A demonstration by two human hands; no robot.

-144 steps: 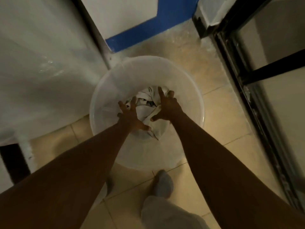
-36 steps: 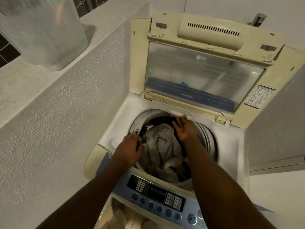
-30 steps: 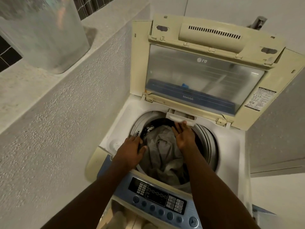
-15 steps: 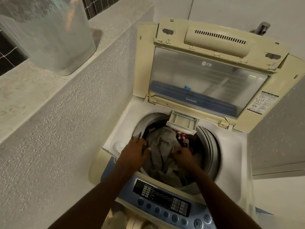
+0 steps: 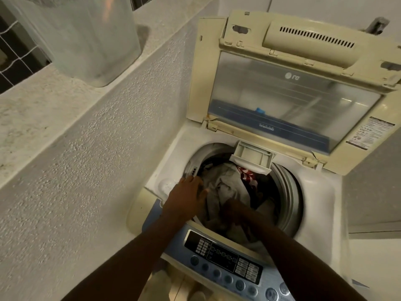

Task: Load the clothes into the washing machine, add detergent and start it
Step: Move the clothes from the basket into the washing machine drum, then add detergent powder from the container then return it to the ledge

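The clothes (image 5: 227, 183) are lying inside the drum (image 5: 286, 192) of the washing machine (image 5: 321, 192), piling up close to the drum's top. The left hand (image 5: 186, 198) is resting on the drum's left edge, its grip loose and its fingers lying flat. The right hand (image 5: 234, 211) is reaching down into the drum onto the grey cloth, but it is dark and blurry, so I cannot tell if its grip is closing on anything. Things could be going wrong here. The little soap drawer (image 5: 252, 156) is sticking out over the back of the drum, so a lifting hand or a cloth could be bumping it or catching on it. A cloth could also be hanging over the drum's edge and getting pinched when the lid (image 5: 293, 94), standing up behind the drum, is coming down. Counting now: two hands, one drum, one drawer, one lid, one button panel (image 5: 221, 255) in front of the drum, and one bucket (image 5: 86, 35) sitting far left of the drum. I am seeing one grey cloth, one red-and-white cloth (image 5: 247, 174) and some dark ones too tangled to count. I am seeing no soap anywhere.
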